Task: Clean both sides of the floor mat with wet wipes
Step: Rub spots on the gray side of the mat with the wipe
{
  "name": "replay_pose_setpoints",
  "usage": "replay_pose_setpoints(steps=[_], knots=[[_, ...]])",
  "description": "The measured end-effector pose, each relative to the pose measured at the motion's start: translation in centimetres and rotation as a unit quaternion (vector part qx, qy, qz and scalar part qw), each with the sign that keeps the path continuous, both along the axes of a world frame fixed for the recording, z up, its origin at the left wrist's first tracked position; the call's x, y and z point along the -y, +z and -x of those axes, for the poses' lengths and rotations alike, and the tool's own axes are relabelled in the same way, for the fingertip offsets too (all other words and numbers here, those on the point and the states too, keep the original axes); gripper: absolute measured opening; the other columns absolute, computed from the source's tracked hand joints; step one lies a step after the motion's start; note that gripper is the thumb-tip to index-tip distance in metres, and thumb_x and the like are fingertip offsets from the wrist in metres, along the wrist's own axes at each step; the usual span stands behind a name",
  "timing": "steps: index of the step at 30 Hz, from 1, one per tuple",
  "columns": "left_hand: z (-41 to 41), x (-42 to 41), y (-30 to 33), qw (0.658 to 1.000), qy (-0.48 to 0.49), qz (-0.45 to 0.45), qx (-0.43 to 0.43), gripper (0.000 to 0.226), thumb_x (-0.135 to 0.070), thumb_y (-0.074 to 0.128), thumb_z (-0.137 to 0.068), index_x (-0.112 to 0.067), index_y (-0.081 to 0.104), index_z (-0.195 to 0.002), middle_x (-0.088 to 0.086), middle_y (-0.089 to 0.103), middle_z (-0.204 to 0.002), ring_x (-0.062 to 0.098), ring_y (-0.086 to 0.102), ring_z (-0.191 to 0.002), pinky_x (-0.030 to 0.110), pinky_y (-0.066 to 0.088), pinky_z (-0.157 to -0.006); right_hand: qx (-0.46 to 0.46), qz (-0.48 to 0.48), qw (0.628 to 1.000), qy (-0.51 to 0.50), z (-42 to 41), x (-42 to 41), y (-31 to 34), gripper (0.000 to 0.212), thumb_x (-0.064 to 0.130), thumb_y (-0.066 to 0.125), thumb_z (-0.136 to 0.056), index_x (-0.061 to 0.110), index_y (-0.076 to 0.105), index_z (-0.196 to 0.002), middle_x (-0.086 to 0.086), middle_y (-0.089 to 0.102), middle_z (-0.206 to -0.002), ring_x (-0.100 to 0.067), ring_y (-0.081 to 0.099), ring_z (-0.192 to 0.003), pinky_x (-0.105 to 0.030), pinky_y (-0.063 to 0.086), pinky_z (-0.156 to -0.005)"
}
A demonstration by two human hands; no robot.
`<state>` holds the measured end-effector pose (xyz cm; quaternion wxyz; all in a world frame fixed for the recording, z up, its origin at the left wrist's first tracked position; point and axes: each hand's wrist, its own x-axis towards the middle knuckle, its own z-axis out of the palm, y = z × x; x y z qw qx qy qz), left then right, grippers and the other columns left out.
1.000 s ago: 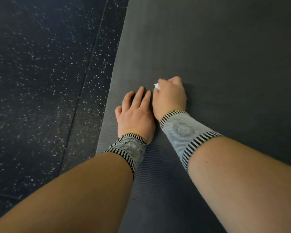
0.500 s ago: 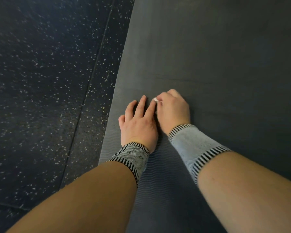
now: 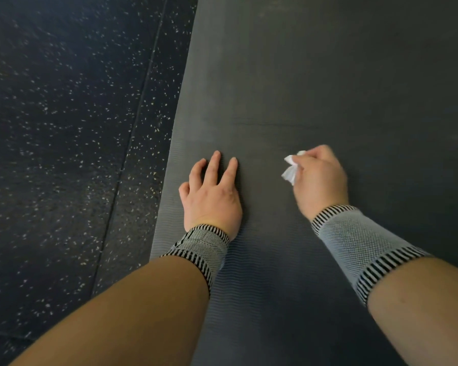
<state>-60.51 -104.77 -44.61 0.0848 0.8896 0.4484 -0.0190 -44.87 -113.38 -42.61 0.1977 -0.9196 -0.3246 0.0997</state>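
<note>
Rightward from beside the flat, braced left hand (image 3: pixel 212 192), the right hand (image 3: pixel 318 175) has swept its clutched wet wipe (image 3: pixel 291 167); mid-wipe on the floor mat (image 3: pixel 328 75), farther strokes come next.

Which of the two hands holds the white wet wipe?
The right hand pinches the crumpled white wet wipe; the left hand rests flat on the dark grey floor mat.

The floor (image 3: pixel 64 154) is dark rubber, flecked all over with pale specks (some yellowish). Straight seams (image 3: pixel 132 133) run between its tiles. The light is dim.
</note>
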Motion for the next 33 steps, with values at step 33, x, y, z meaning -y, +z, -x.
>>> replay_pose_setpoints(steps=[33], knots=[[-0.2,-0.2,0.3,1.0,0.014,-0.004,-0.017,0.046,-0.046,0.027,-0.1,-0.044,0.031,-0.146,-0.008,0.022,-0.159,0.02,0.014,-0.142,0.048,0.021,-0.107,0.067,-0.062,0.993,0.074,-1.1,4.8,-1.1,0.034,-0.005,0.056,-0.075,0.006,0.07,-0.104,-0.017,0.062,-0.104,-0.038,0.053,-0.095,-0.037,0.043,-0.085]])
